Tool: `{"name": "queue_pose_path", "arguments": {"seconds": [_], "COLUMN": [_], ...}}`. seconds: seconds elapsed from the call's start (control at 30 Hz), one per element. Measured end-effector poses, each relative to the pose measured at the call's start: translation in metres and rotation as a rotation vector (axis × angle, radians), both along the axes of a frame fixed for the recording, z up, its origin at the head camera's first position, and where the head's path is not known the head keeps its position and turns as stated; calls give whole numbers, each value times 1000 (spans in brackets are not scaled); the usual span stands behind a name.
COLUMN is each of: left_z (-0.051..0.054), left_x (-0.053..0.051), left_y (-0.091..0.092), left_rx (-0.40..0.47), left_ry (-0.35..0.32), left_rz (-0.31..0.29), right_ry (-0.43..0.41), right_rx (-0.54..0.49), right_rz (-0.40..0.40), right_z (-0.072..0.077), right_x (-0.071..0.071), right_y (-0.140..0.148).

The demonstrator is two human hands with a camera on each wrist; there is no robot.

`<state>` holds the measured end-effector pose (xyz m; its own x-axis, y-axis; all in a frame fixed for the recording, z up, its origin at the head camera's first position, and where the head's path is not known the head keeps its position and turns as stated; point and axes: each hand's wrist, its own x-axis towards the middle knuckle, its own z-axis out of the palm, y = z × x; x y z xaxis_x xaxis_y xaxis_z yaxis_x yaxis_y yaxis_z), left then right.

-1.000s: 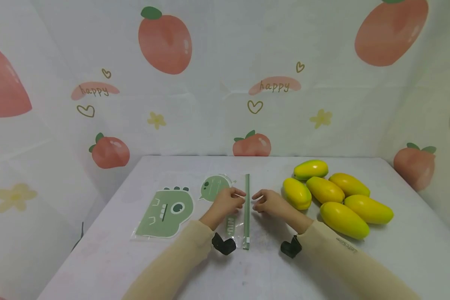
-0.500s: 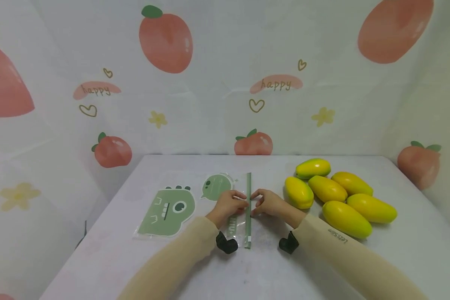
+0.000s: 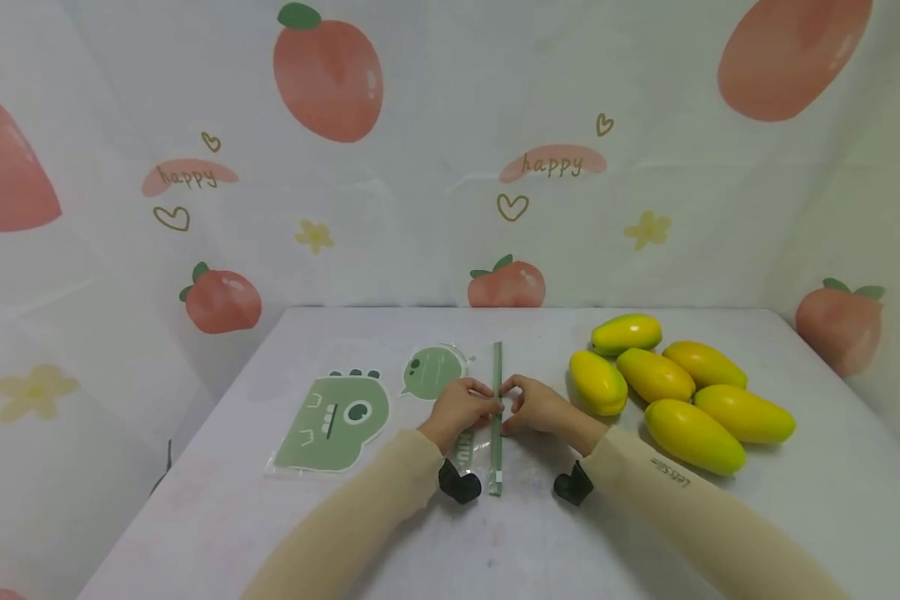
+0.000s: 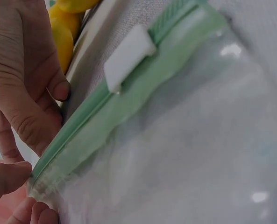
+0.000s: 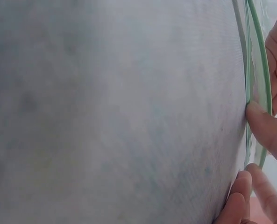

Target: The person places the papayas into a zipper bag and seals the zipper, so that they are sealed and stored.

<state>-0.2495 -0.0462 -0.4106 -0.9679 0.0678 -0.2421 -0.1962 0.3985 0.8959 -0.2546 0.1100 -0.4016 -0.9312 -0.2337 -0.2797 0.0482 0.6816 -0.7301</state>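
Note:
A clear zip bag with a green monster print (image 3: 333, 425) lies flat on the table in the head view. Its green zip strip (image 3: 497, 450) runs along the right side, and a white slider (image 4: 129, 56) sits near the end closest to the person. My left hand (image 3: 459, 412) pinches the mouth edge between thumb and fingers at mid-length. From the other side, my right hand (image 3: 542, 408) pinches the same edge, its thumb (image 5: 266, 128) on the strip. Two green bands show slightly apart in the right wrist view. The hands partly cover the bag's middle.
Several yellow fruits with green ends, papaya-like, are grouped at the right of the table (image 3: 540, 533); the nearest fruit (image 3: 693, 437) lies beside the right forearm. A fruit-print cloth (image 3: 412, 208) hangs behind the table. A black wrist device (image 3: 461, 483) is on each arm.
My right hand has moved left onto the zip strip, and my left hand has shifted slightly right to its edge. The fruits stay put; the head view has tilted slightly.

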Motion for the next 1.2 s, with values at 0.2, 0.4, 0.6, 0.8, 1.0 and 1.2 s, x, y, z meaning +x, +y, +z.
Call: {"name": "queue_pose_path", "arguments": {"seconds": [0.2, 0.4, 0.6, 0.8, 1.0, 1.2], "left_z": [2, 5, 5, 3, 3, 6], "left_x": [-3, -2, -3, -6, -5, -3], "left_y": [3, 4, 3, 1, -4, -5], "left_rx": [-69, -67, -40, -51, -64, 9], "left_ry": [-5, -6, -13, 2, 50, 93], "left_rz": [19, 21, 22, 27, 18, -57], "right_ry": [-4, 3, 7, -13, 0, -20], "right_rx": [10, 4, 29, 34, 5, -35], "right_rz": [-4, -7, -6, -17, -4, -1], "right_z": [2, 2, 4, 3, 2, 4], "right_x": [0, 1, 2, -1, 0, 1], "right_y": [0, 0, 0, -2, -3, -1]}}
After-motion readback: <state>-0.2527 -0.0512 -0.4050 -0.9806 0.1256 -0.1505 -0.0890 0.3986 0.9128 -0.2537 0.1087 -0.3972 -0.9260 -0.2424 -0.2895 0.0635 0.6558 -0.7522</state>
